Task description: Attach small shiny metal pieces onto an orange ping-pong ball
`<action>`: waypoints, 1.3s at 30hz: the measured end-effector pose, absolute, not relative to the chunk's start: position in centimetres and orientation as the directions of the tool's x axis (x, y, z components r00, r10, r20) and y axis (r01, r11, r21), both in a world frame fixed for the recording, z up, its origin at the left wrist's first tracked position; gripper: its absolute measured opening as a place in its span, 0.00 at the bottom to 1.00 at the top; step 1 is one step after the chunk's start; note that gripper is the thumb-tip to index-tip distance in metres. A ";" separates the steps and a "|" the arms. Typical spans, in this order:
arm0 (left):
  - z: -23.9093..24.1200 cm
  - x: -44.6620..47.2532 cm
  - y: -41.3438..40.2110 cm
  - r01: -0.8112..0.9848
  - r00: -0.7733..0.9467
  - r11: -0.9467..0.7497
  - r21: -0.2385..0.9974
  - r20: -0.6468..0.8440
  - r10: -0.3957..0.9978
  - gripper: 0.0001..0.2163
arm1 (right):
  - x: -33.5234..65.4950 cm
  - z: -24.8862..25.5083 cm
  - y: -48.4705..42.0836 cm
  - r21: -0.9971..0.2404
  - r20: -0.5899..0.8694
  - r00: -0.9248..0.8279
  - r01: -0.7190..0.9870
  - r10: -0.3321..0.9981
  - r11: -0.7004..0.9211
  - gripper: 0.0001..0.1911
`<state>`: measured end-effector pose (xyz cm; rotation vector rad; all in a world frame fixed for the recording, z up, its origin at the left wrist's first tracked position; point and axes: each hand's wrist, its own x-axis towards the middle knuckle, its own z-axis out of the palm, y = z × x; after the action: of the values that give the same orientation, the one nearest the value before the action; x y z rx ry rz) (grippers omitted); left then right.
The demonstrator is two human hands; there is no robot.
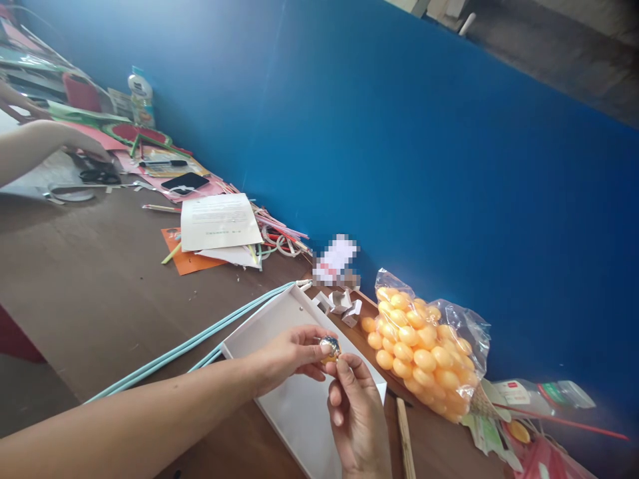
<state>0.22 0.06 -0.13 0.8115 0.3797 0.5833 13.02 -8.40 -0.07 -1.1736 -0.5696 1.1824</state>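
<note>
My left hand [294,352] pinches a small shiny metallic ball [329,348] between thumb and fingers. Close against the ball's lower edge, my right hand [357,406] has thumb and forefinger pressed together; what lies between those tips is too small to make out. Both hands are above a shallow white tray or box lid [284,406] lying on the brown table [124,279]. Light blue cords [200,336] run along the tray's left side. Just right of the tray is a clear plastic bag of orange balls [424,352].
Crumpled white paper pieces [342,303] lie behind the tray, near a wooden stick [405,436] and a plastic bottle [544,394] at right. Printed paper [219,219], a phone [184,183] and craft stems line the blue partition [424,146]. Another person's arm [40,146] reaches in at left.
</note>
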 end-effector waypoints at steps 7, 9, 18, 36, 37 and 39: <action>-0.6 0.4 0.0 -0.338 0.769 0.519 0.785 -0.088 0.633 0.18 | 13.1 0.0 -8.3 -0.914 -0.202 0.327 -0.401 0.923 -0.058 0.05; -0.6 0.4 0.0 -0.340 0.769 0.515 0.787 -0.083 0.634 0.18 | 13.1 0.0 -8.3 -0.912 -0.209 0.321 -0.405 0.924 -0.066 0.05; -0.4 0.4 0.1 -0.324 0.761 0.481 0.814 -0.078 0.644 0.19 | 13.3 0.1 -8.2 -0.898 -0.235 0.320 -0.432 0.918 -0.079 0.06; 0.2 0.5 0.1 -0.349 0.721 0.430 0.833 -0.055 0.691 0.19 | 13.0 0.2 -8.2 -0.871 -0.223 0.325 -0.490 0.919 -0.038 0.03; 0.2 0.5 0.1 -0.348 0.720 0.430 0.833 -0.056 0.691 0.19 | 13.0 0.1 -8.3 -0.870 -0.221 0.323 -0.492 0.920 -0.036 0.03; 0.3 0.5 0.0 -0.345 0.718 0.432 0.833 -0.062 0.693 0.20 | 13.1 0.1 -8.3 -0.868 -0.213 0.318 -0.496 0.924 -0.030 0.02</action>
<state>0.48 0.04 0.25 0.9135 0.4311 0.6720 13.05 -8.30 0.06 -1.0730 -0.5110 1.2195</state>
